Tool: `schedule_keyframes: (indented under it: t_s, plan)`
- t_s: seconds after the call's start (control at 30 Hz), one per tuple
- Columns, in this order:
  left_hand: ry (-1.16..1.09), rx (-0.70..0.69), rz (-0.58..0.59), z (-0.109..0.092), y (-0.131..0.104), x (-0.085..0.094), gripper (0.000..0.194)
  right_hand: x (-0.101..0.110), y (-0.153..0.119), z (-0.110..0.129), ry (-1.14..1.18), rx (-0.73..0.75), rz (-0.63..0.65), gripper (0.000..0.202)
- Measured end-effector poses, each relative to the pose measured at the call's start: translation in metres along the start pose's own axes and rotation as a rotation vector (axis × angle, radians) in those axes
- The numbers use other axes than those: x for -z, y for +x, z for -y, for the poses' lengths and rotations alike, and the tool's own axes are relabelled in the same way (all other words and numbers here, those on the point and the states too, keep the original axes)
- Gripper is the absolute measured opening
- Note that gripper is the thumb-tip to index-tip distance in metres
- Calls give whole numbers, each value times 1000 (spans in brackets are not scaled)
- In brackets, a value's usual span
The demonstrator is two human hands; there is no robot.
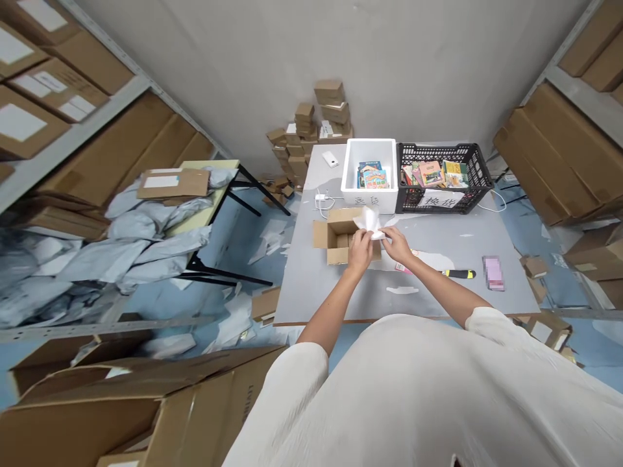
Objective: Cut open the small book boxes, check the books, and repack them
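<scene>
Both my hands grip a crumpled sheet of white, thin wrapping material (370,220); whether it is paper or foam I cannot tell. My left hand (361,250) is closed on its lower left part, over the right side of an open cardboard box (337,256). On the sheet's right edge, my right hand (396,245) pinches with fingers and thumb. The box stands with its flaps spread, and brown cardboard shows inside. A small pink-and-white item (402,268) lies on the table below my right hand, partly covered by my forearm.
Behind the box stand a white bin (370,200) and a black crate (438,206), both holding booklets. A yellow-and-black cutter (460,274) and a pink blurred object (494,272) lie at right on the grey table (311,292). Large cartons (209,402) crowd the lower left.
</scene>
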State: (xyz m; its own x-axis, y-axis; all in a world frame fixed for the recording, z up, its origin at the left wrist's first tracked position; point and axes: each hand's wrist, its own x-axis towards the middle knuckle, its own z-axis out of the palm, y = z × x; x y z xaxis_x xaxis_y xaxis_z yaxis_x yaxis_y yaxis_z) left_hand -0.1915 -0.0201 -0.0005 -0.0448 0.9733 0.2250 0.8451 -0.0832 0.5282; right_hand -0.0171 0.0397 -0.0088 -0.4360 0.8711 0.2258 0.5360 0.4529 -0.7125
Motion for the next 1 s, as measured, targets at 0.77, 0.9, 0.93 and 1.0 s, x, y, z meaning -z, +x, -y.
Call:
schedule_keyframes:
  t_s: [0.77,0.9,0.93,1.0]
  plan:
    - [96,126,198,89,-6,4,52,-90,30,15,-430,-43,455,50]
    - [84,134,211,88,-6,1,51,-81,25,12,-402,-51,400,47]
    - [80,135,203,86,-6,0,52,-77,23,10,-389,-56,377,46]
    - [74,128,190,80,-4,-2,53,-67,18,5,-362,-69,326,45]
